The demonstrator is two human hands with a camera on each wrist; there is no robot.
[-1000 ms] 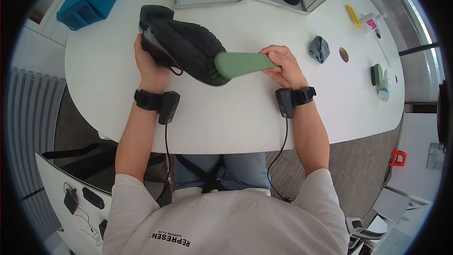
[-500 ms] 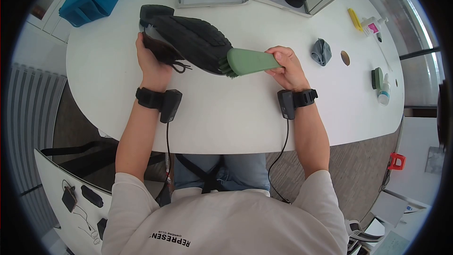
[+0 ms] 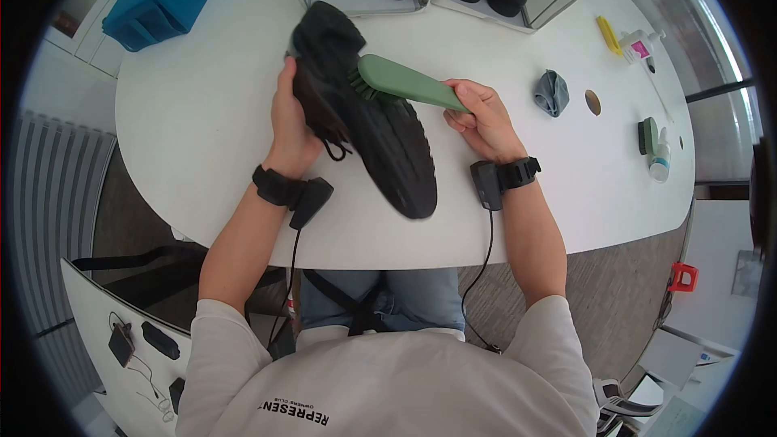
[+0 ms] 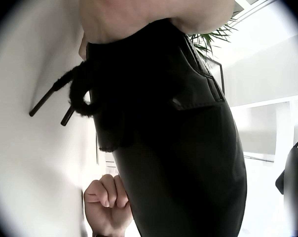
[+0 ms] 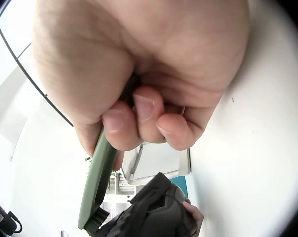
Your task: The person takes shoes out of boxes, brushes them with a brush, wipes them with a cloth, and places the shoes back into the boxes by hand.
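Note:
A black lace-up shoe [image 3: 392,154] is tilted with its sole facing up and to the right, its toe toward the person. My left hand [image 3: 293,117] grips it near the heel from the left; in the left wrist view the shoe [image 4: 183,163] fills the middle, laces dangling. The fingers of my right hand [image 3: 486,120] curl round the handle of a green brush [image 3: 409,82], whose bristles touch the sole near the heel. In the right wrist view the brush [image 5: 97,182] extends from the right hand [image 5: 139,64] toward the shoe [image 5: 156,212].
Clear-sided boxes [image 3: 486,20] with black shoes stand at the back of the white table [image 3: 194,154]. A blue case [image 3: 166,8] lies back left. On the right are a grey cloth [image 3: 551,94], a second brush [image 3: 647,136], bottles [image 3: 660,160] and a yellow item [image 3: 609,35].
The left hand has moved right and turned the shoe, so its toe points nearer the person. The brush has shifted from the toe end of the sole to near the heel.

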